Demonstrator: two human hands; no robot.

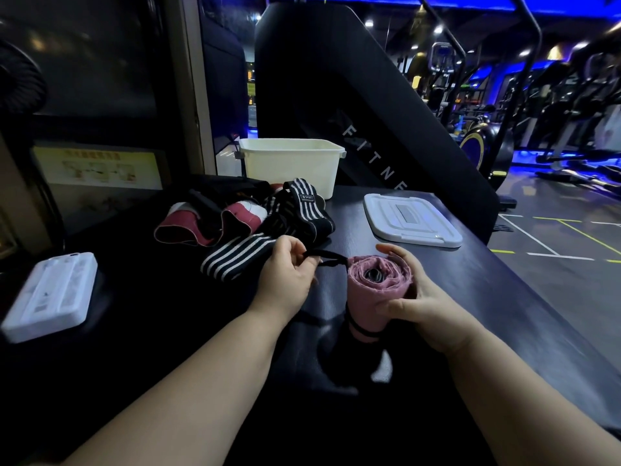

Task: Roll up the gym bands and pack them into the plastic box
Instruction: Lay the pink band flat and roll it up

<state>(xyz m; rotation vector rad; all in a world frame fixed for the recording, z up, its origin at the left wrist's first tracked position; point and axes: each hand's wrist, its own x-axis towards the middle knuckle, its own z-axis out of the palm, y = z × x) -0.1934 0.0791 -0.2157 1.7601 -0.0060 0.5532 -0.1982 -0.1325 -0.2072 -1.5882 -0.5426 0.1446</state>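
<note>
While my right grip (415, 299) curls round the rolled pink band (379, 284), its coiled end tipped up towards me, my left grip (289, 272) pinches the black cord (331, 255) running off the roll's top. Loose striped bands (295, 210) lie heaped just behind my left grip, between me and the open plastic box (289, 168) at the counter's (497, 297) far edge. Lid (413, 218) flat on the right, white case (50, 294) far left.
</note>
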